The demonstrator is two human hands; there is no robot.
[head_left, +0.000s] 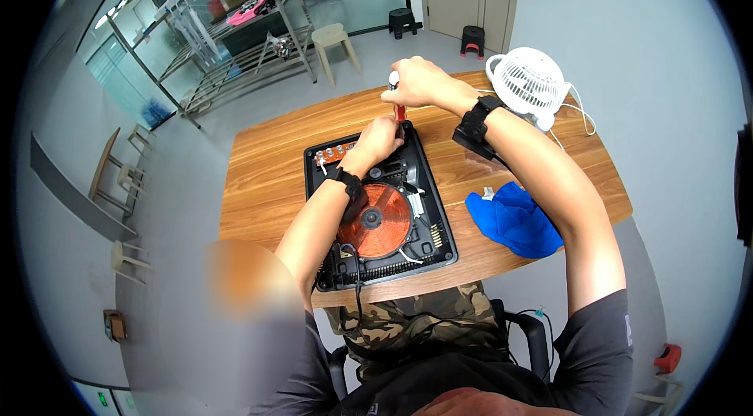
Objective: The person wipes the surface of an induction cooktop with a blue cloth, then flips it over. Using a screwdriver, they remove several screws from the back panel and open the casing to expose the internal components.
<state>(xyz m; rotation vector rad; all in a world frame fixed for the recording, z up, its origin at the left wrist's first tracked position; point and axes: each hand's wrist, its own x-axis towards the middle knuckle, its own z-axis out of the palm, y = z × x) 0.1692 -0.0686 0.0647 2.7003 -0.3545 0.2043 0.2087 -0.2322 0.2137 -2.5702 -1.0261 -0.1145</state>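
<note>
Camouflage trousers point(423, 318) and the arms of a black chair point(533, 337) sit lowest in view, pressed against the near edge of the wooden table point(267, 181), so the person is seated tight to it with both forearms reaching over it.

On the middle of the table lies an opened induction cooker point(380, 208), its black base tray running from the near edge toward the far one, lid off so the insides are reachable from above. Its copper coil point(376, 216) fills the near half; a small circuit board point(333, 153) sits at the far left corner of the tray.

Toward the far right corner of the table stands a white desk fan point(527, 83), its cord trailing along the right edge, well apart from the cooker. A blue cloth point(514, 216) lies crumpled just right of the tray, near the near edge.

Right hand point(420, 83) is closed around the top of a red-shafted screwdriver point(399, 110), held upright over the tray's far edge so force goes straight down. Left hand point(379, 141) is curled low around the shaft, steadying its tip, which is hidden behind the fingers.
</note>
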